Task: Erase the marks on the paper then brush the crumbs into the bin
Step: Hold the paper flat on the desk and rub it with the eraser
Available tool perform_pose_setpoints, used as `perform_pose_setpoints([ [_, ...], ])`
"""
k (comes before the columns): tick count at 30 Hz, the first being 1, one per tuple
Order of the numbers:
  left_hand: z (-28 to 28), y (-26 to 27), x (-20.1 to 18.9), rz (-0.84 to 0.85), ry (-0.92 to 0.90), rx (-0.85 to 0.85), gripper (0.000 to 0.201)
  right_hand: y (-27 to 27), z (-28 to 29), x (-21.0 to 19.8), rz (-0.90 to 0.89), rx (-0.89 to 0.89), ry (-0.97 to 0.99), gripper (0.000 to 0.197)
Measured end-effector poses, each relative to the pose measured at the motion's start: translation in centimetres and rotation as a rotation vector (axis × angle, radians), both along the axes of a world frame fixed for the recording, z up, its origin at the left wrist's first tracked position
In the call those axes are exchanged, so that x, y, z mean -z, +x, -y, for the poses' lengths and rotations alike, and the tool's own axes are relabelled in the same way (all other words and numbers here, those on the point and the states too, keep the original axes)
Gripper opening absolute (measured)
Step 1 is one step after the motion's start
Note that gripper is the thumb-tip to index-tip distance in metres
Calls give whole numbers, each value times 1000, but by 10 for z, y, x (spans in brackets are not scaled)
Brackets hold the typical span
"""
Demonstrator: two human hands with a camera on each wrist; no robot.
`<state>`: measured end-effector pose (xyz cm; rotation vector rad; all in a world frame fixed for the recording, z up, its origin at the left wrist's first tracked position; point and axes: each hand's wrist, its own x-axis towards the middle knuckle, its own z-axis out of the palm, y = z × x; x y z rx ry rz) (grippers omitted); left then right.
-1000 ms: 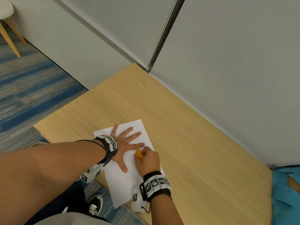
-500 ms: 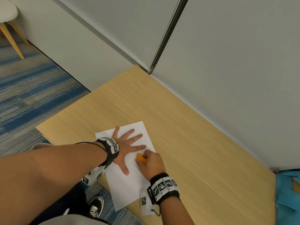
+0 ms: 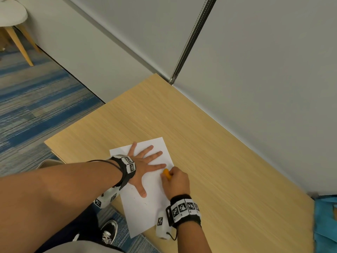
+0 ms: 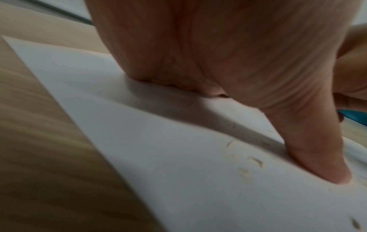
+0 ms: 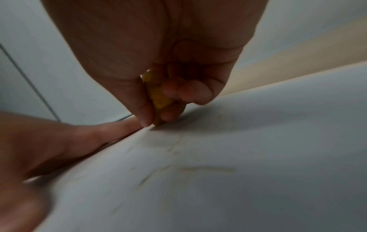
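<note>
A white sheet of paper [image 3: 145, 207] lies at the near edge of the wooden table [image 3: 218, 161], its near corner hanging past the edge. My left hand [image 3: 145, 161] lies flat on it with the fingers spread, pressing it down. My right hand [image 3: 175, 181] pinches a yellow eraser [image 3: 166, 174] and holds its tip on the paper beside my left index finger. In the right wrist view the eraser [image 5: 158, 100] sits between thumb and fingers. Small crumbs [image 4: 256, 161] lie on the paper [image 4: 158, 141] near my left thumb. Faint streaks show on the paper [image 5: 218, 180].
A grey wall panel [image 3: 255, 70] runs along the table's far side. A blue bin or bag [image 3: 326, 221] shows at the right edge, past the table's end. Blue carpet [image 3: 36, 106] and a chair leg [image 3: 21, 46] lie to the left. My shoe [image 3: 107, 232] shows under the table edge.
My right hand with the eraser has shifted slightly between frames over the same spot. The left hand has stayed flat on the paper. The head view has drifted a little.
</note>
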<state>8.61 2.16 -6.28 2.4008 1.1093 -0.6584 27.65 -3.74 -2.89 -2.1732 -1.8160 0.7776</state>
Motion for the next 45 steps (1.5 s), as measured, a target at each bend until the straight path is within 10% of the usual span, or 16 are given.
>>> perform_pose_setpoints([
  [4,-1,0,-2,-11,1,14,135,-26,21,-2,50,-279,-36,25],
  [20,0,0,1,1,-4,-12,137,4,-11,-4,9,-15,-13,25],
  [25,-1,1,2,-7,3,-3,138,-17,9,-5,64,-292,-22,23],
  [30,0,1,1,-5,-6,-12,137,2,-9,-2,15,-5,3,25],
  [45,0,0,1,10,12,2,136,-25,16,-2,44,-282,-26,18],
])
